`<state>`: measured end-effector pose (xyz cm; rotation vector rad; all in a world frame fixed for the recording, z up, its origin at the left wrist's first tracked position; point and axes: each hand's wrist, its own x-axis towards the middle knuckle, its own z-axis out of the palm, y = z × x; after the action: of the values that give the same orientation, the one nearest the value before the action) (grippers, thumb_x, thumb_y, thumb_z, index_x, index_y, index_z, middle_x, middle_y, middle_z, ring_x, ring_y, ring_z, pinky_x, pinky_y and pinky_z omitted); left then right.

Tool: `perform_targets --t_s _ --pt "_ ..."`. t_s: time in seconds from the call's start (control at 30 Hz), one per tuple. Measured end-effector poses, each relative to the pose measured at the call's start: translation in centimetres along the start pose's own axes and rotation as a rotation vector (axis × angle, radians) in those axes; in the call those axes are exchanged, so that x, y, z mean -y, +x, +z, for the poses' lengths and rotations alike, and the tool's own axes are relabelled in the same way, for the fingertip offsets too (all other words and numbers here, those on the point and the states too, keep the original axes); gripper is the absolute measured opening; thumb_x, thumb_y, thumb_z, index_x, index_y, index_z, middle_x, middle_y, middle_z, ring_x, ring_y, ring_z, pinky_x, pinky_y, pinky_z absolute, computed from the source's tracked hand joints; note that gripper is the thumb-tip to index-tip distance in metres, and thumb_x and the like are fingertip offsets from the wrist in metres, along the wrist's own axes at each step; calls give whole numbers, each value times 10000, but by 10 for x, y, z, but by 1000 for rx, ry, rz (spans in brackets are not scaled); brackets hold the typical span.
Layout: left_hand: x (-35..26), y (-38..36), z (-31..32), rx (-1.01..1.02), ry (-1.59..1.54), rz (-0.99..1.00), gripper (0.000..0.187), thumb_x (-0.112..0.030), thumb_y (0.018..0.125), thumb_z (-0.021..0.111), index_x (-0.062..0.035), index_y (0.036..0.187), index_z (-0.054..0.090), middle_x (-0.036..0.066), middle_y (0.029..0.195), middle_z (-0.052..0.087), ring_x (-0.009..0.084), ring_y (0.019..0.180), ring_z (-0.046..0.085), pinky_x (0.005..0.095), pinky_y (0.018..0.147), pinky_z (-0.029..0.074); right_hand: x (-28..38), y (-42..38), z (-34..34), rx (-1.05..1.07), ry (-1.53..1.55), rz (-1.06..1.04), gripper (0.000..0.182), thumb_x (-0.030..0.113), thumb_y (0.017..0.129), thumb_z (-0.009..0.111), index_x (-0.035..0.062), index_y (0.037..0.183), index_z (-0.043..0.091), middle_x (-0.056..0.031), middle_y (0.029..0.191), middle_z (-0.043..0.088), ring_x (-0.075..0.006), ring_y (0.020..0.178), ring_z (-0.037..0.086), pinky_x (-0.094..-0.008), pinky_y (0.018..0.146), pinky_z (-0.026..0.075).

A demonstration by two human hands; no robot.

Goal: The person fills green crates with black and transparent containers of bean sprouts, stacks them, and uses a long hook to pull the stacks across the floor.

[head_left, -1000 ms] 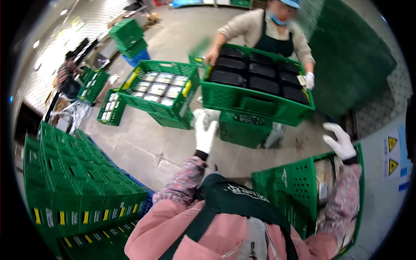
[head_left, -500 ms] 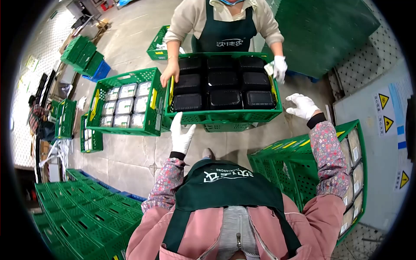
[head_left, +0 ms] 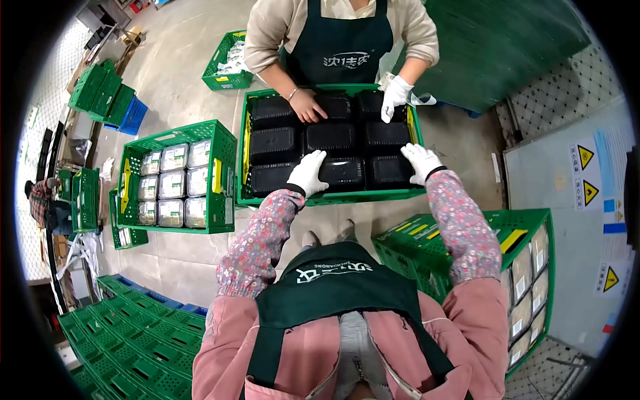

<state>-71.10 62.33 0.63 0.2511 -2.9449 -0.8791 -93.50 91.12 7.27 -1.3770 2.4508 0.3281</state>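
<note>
Before me stands a green crate (head_left: 337,198) filled with rows of black lidded food containers (head_left: 331,139). My left hand (head_left: 308,175), in a white glove, lies on the near row, at the seam between the left and middle containers, thumb apart from its fingers. At the crate's near right corner, my gloved right hand (head_left: 421,163) rests with fingers spread over the edge and the corner container (head_left: 389,172). Across the crate, a co-worker's bare hand (head_left: 307,105) touches the far containers; that person's gloved hand (head_left: 396,98) is over the far right ones, beside a whitish strip (head_left: 422,101).
Left of it is a green crate (head_left: 227,170) of clear-lidded packs (head_left: 172,183). Stacked green crates (head_left: 137,340) stand at lower left, and a tilted-looking crate of packs (head_left: 460,233) at lower right. Behind are a crate with white bits (head_left: 223,79) and a grey cabinet (head_left: 567,233).
Both my hands have moved from outside the crate onto its near row and right corner. The co-worker's hands have shifted from the crate's sides inward over the containers.
</note>
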Motion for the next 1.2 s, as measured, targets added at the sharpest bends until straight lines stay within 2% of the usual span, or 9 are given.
perform_targets --t_s 0.4,0.53,0.6,0.67,0.8,0.93,1.0,1.03,1.2 --pt "-14 43 -38 102 -165 -24 796 -272 572 777 -19 1266 480 199 1187 530 323 1124 509 366 973 404 -47 36 -9 94 614 -129 826 240 558 799 137 1311 476 -164 1283 491 -327 1197 458 -388 1032 366" --pt "24 54 -50 536 -857 -402 541 -283 766 692 -25 1217 543 56 1064 621 178 1015 565 321 917 434 -80 69 5 380 1112 -151 658 394 658 764 69 1199 580 -101 1111 629 -216 1046 569 -310 934 428" --pt "20 50 -51 606 -1067 -935 513 -353 799 662 -63 1208 554 69 1090 614 176 985 575 321 914 437 -79 78 21 700 1354 319 523 429 775 670 63 1146 618 -108 1157 613 -217 1033 575 -311 932 407" --pt "7 58 -52 747 -1063 -1058 523 -499 882 482 -79 1188 536 135 1053 628 273 873 628 453 635 547 -71 74 27 750 1330 673 570 514 771 601 59 1115 612 -180 993 648 -317 814 631 -506 659 497" --pt "24 66 -12 449 -566 -1023 423 -406 885 523 -9 861 668 147 639 639 287 490 622 426 424 515 -87 96 52 751 1083 495 247 207 859 549 9 971 648 -189 744 668 -337 515 637 -480 421 520" --pt "30 58 -28 -184 -286 -743 402 -379 851 543 0 794 666 200 746 646 364 765 633 417 727 485 -85 90 33 85 305 321 250 252 778 613 17 825 681 -190 824 674 -325 753 665 -429 694 532" --pt "32 43 -24 -242 -142 -179 395 -387 848 544 -15 863 677 202 803 650 355 806 636 419 732 489 -90 76 5 -137 372 274 255 321 766 640 112 905 686 -126 818 673 -310 802 637 -403 747 502" --pt "12 42 -33 -18 -219 -383 367 -373 847 550 -40 924 684 203 852 652 353 838 632 418 750 490 -88 76 -6 -117 383 213 309 304 750 658 132 1007 655 -111 909 664 -293 886 620 -397 794 484" --pt "2 64 -30 -114 -55 -320 342 -268 803 646 -43 1061 646 181 1007 646 336 964 612 397 840 484 -70 95 -13 -8 70 -39 972 186 595 751 134 1431 257 -113 1381 406 -288 1289 358 -449 1029 291"
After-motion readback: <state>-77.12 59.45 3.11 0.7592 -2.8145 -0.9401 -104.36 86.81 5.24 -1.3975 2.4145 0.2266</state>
